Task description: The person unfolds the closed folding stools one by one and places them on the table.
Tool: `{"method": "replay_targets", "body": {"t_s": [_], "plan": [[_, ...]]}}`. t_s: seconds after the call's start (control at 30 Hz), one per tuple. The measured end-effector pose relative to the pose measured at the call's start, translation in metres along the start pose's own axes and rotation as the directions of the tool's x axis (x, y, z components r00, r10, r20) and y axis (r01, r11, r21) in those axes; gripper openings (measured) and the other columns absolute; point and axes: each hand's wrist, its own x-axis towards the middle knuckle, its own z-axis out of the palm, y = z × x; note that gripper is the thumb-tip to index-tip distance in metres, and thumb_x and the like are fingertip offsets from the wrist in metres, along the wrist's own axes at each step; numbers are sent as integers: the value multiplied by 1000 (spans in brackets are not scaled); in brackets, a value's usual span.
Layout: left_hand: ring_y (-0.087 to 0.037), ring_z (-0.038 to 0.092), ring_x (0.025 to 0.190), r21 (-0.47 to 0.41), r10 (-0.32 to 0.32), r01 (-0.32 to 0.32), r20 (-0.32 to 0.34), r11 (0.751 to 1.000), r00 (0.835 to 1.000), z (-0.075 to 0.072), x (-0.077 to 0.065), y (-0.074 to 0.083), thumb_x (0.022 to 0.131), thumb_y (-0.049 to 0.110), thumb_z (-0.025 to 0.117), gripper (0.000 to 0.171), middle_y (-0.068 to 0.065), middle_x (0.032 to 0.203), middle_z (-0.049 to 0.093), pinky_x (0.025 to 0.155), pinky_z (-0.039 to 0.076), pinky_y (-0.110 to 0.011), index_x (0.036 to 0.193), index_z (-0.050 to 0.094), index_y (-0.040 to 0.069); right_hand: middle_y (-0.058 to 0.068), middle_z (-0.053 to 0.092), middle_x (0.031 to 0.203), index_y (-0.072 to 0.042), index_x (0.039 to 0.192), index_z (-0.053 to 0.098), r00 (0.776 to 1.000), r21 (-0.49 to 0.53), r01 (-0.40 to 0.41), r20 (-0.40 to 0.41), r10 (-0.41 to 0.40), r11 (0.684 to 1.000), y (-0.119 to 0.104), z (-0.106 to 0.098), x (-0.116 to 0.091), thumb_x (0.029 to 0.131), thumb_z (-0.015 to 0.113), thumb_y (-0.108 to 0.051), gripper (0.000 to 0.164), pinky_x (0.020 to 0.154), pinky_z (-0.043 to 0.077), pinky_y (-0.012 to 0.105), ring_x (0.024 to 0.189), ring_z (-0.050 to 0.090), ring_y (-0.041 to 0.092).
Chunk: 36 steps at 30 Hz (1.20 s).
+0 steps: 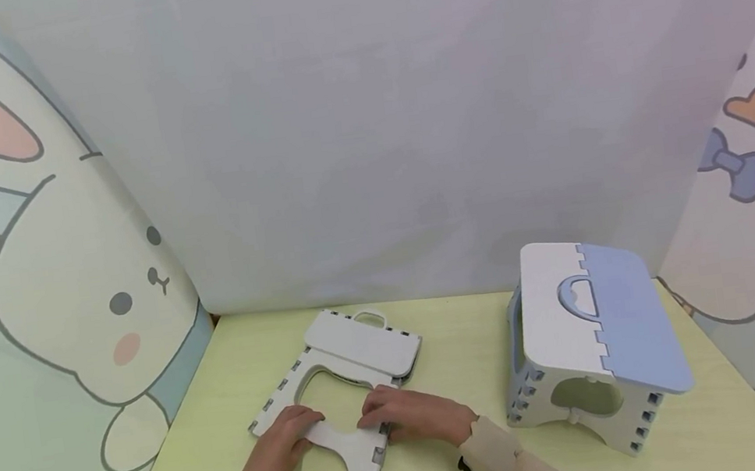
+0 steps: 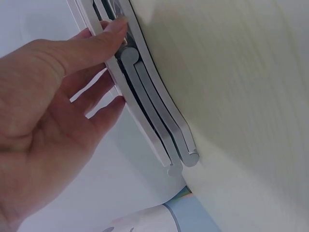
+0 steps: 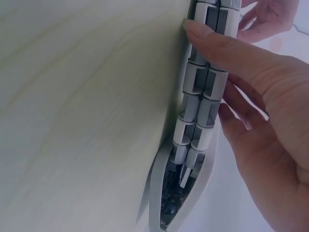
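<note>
A white folding stool [image 1: 361,343] lies folded on the table, its small loop handle [image 1: 376,316] at the far side. My left hand [image 1: 283,442] grips the stool's near edge. In the left wrist view, the thumb of that hand [image 2: 58,92] rests against the grey inner layers, fingers on the outer white panel. My right hand [image 1: 415,413] holds the right side edge. The right wrist view shows this hand [image 3: 256,82] with its thumb across the hinge knuckles [image 3: 190,108] and its fingers on the upper panel. Part of the folded layers is hidden.
An opened white and blue folding stool [image 1: 556,308] stands upright to the right on the pale yellow table [image 1: 462,351]. A plain white cloth wall [image 1: 365,135] rises behind, with cartoon-printed panels [image 1: 47,252] at both sides.
</note>
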Motion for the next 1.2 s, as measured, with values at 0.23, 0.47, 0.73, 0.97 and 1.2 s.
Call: {"method": "replay_targets", "body": {"t_s": [0.23, 0.47, 0.73, 0.97, 1.2], "plan": [[-13, 55, 104, -5, 9, -9, 4, 1000, 1000, -2, 0, 0, 72, -10, 73, 44, 2, 109, 61, 85, 50, -31, 109, 66, 11, -7, 56, 117, -20, 123, 62, 1000, 11, -9, 7, 8, 1000, -4, 0, 0, 82, 74, -15, 43, 92, 37, 8, 110, 47, 4], [-12, 54, 103, 11, 6, -6, 30, 1000, 1000, 0, 2, -4, 71, -11, 74, 44, 3, 108, 61, 85, 51, -30, 107, 66, 12, -8, 56, 117, -21, 122, 63, 1000, -24, 0, 5, 0, 1000, -7, 0, 1, 81, 74, -16, 43, 93, 36, 8, 110, 46, 4], [-10, 53, 101, 5, 47, -47, 13, 999, 999, 0, 1, -6, 73, -14, 71, 44, 3, 107, 60, 83, 51, -28, 106, 65, 14, -10, 56, 116, -23, 123, 62, 999, -32, -18, 31, 19, 999, -12, 1, 3, 78, 76, -22, 47, 90, 36, 8, 108, 44, 3], [-13, 55, 97, 5, 124, -124, -55, 992, 991, -1, 0, -6, 70, -18, 71, 46, 2, 105, 59, 79, 51, -27, 103, 65, 13, -10, 58, 113, -24, 122, 63, 1000, -64, 10, 26, -8, 998, -14, 2, 5, 80, 74, -25, 43, 89, 35, 7, 103, 44, 3], [-12, 54, 97, 0, 121, -121, -40, 993, 992, 0, 1, -8, 70, -19, 69, 45, 2, 104, 59, 79, 51, -27, 102, 66, 14, -11, 58, 111, -24, 120, 64, 1000, -84, 15, 5, -15, 996, -15, 6, 6, 78, 75, -28, 44, 88, 35, 7, 100, 46, 2]]}}
